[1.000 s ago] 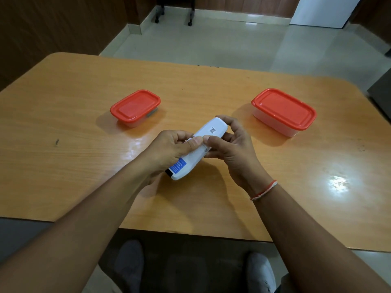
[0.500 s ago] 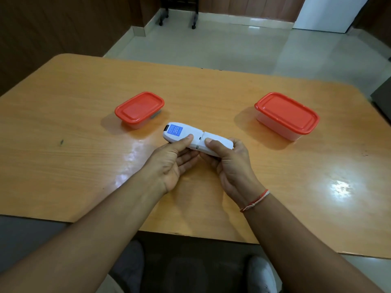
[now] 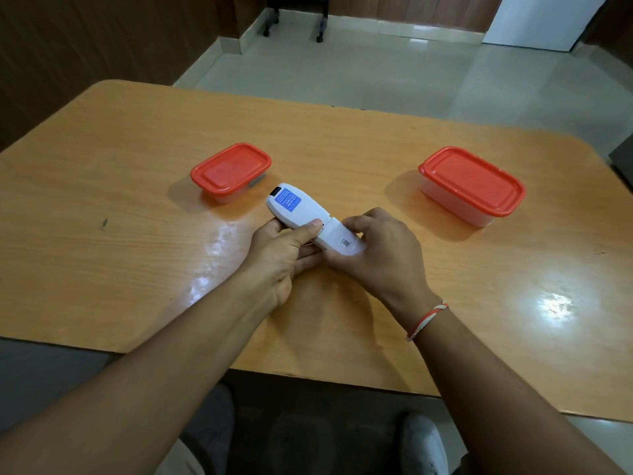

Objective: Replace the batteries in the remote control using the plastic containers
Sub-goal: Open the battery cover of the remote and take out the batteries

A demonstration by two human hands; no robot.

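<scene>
Both hands meet over the near middle of the wooden table (image 3: 102,186), clamped on a white remote control (image 3: 301,210) that lies back side up and slants from far-left to near-right between them. The left hand (image 3: 277,255) grips the body of the remote from below and the side, its thumb laid across the top just at the seam, its fingers curled underneath. The right hand (image 3: 380,255) holds the battery cover (image 3: 342,240), the near-right section of the remote, with its fingers wrapped round the far edge and the palm beneath; a small printed code square shows on that cover. A narrow gap or step shows at the seam where cover and body meet, right beside the left thumb; whether the cover is free of the body cannot be told. On the far-left end of the remote, beyond the left hand, sits a blue label (image 3: 288,200). Just beyond that end, to the far left of the hands, stands a small plastic container with a red lid (image 3: 230,168), close to the remote but not touching it. A larger plastic container with a red lid (image 3: 474,181) stands well off to the far right of the right hand. A red and white thread bracelet (image 3: 426,320) circles the right wrist.
</scene>
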